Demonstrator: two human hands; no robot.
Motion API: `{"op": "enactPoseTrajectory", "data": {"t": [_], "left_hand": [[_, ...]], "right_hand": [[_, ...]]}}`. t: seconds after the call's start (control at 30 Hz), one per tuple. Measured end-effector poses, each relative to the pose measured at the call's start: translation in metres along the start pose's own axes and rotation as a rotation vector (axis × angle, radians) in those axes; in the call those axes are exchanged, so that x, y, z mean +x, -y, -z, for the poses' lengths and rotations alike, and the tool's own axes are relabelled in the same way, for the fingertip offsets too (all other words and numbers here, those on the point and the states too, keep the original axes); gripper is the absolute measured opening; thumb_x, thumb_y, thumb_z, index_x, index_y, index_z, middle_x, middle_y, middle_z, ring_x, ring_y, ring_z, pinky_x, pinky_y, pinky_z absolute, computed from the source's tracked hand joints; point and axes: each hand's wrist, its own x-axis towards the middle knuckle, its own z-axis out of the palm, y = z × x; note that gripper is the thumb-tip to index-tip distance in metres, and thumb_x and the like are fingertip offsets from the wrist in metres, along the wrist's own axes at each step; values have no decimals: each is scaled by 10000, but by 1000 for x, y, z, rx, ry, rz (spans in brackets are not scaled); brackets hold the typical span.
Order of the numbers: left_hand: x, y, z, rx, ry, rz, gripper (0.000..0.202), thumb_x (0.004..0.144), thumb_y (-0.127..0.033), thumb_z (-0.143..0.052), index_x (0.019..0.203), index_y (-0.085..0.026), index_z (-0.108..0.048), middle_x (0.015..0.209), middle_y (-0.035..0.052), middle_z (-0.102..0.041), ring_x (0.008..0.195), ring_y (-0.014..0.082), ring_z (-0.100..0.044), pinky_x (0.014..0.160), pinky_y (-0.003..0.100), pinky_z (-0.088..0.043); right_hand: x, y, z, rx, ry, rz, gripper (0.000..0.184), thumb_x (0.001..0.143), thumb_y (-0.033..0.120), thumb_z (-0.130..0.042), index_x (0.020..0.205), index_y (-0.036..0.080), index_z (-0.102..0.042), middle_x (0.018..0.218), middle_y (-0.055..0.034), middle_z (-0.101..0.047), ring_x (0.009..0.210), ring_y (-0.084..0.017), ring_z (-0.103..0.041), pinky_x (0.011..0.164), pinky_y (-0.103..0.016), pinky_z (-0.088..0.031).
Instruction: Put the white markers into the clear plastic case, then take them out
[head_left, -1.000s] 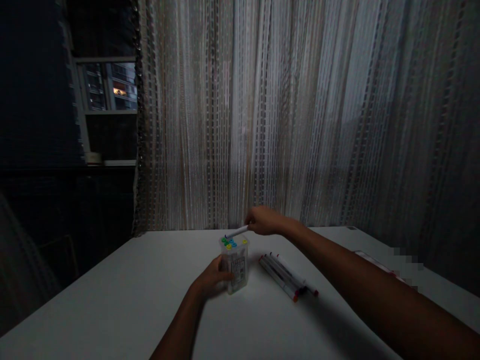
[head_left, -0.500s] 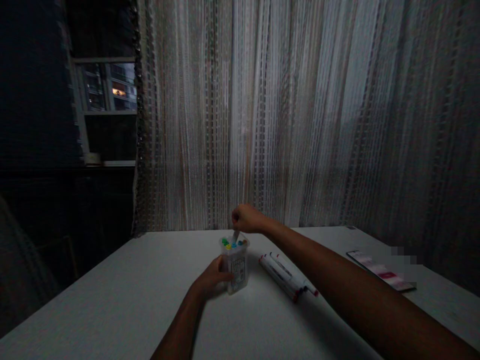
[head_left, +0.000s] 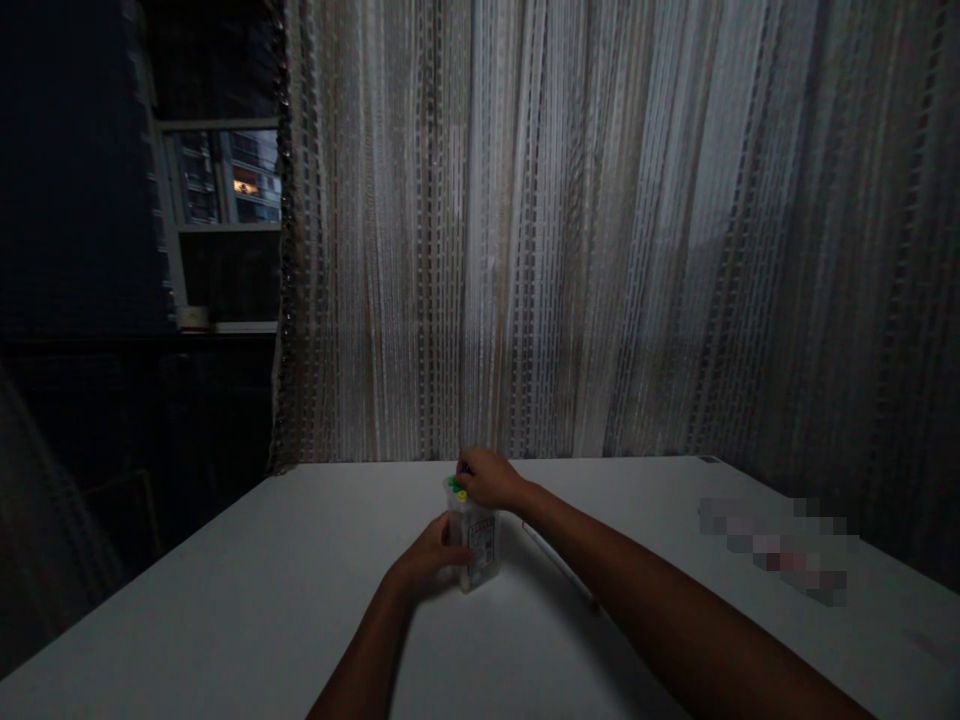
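1 dim room fills the view, with the light falling mostly on the table and the lower curtain. A tall sheer curtain [head_left: 525, 250] hangs from top to bottom at 12 o'clock, striped in pale vertical bands of white, tan and grey, and its hem drops behind the far table edge. At 11 o'clock, beyond the curtain's left edge, a window [head_left: 221, 175] shows a neighbouring building with 1 warm lit spot [head_left: 244, 186]. Below it, at about 10 o'clock, a small pale object [head_left: 193, 318] sits on the sill, too dark to name. The wall on the far left is nearly black.

A white table [head_left: 225, 600] spreads across the lower part of the view. Taking the box as the centre, a blurred patch [head_left: 772, 545] lies on the table at 3 o'clock, well apart from the hands, and what it is cannot be told.

At the middle of the table stands 1 clear plastic box [head_left: 474, 545], upright, with a printed label on its side. The left hand [head_left: 427, 558] wraps its 7 to 8 o'clock side, fingers together and pressed against the plastic. The right hand [head_left: 487, 478] sits curled on top, covering most of the marker caps [head_left: 454, 487], of which green and yellow show. Whether it pinches anything cannot be told. 1 thin marker [head_left: 559, 565] lies at 4 o'clock, partly under the right forearm.
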Motion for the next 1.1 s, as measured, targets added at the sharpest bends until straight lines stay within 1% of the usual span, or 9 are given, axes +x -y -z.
{"op": "enactPoseTrajectory", "data": {"t": [0.1, 0.23, 0.37, 0.53, 0.63, 0.7, 0.8, 0.9, 1.1], "left_hand": [[0, 2, 0, 8, -1, -35, 527, 443, -165, -825, 908, -132, -581, 926, 102, -635, 891, 281, -570, 786, 370, -414], [2, 5, 2, 15, -17, -45, 514, 439, -170, -827, 888, -136, -579, 912, 97, -636, 887, 283, -570, 777, 372, -416], [2, 4, 2, 16, -20, -52, 502, 432, -177, -830, 866, -136, -581, 896, 97, -639, 879, 283, -571, 764, 370, -420], [-1, 1, -1, 15, -5, -51, 499, 443, -181, -831, 874, -126, -585, 886, 100, -644, 853, 272, -582, 737, 349, -430], [0, 3, 0, -2, 25, -74, 522, 452, -201, -833, 904, -125, -583, 912, 106, -641, 873, 277, -578, 746, 353, -432], [1, 5, 3, 13, 14, -77, 531, 447, -209, -837, 906, -127, -582, 922, 108, -639, 883, 279, -574, 762, 358, -427], [4, 8, 7, 53, -9, -61, 530, 436, -218, -844, 889, -128, -585, 921, 109, -636, 889, 277, -567, 774, 357, -420], [4, 10, 8, 54, -6, -57, 528, 442, -224, -844, 891, -128, -584, 921, 108, -635, 885, 273, -566, 764, 351, -424], [3, 9, 7, 39, 24, -73, 522, 472, -221, -838, 915, -131, -577, 941, 105, -633, 905, 273, -562, 769, 345, -423]], "right_hand": [[-4, 1, -4, 6, -56, -19, 206, 762, 306, -546, 894, 177, -636, 895, -50, -658, 822, -152, -567, 653, -228, -358], [-7, 1, -10, 20, -133, -19, 214, 801, 305, -502, 894, 176, -645, 897, -49, -662, 835, -143, -566, 686, -228, -355], [-8, 0, -14, 28, -212, -20, 227, 804, 299, -499, 900, 168, -657, 931, -54, -661, 855, -137, -562, 712, -218, -358], [-6, 1, -15, 5, -183, -32, 231, 812, 260, -458, 891, 213, -671, 919, -26, -679, 844, -135, -581, 692, -216, -362], [-5, 3, -16, -28, -164, -54, 239, 795, 226, -448, 842, 208, -682, 898, -44, -685, 831, -154, -592, 675, -231, -364], [-4, 3, -17, -46, -150, -66, 239, 785, 215, -449, 825, 203, -684, 894, -55, -686, 827, -161, -597, 670, -236, -366], [-2, 3, -18, -66, -133, -77, 243, 782, 218, -447, 855, 204, -678, 919, -62, -681, 836, -164, -600, 671, -238, -371], [-2, 3, -18, -84, -129, -78, 247, 786, 226, -443, 887, 204, -667, 933, -66, -677, 843, -166, -603, 669, -238, -373], [-3, 5, -18, -103, -124, -73, 239, 796, 219, -430, 855, 180, -659, 918, -94, -673, 836, -188, -609, 664, -255, -379]]}}
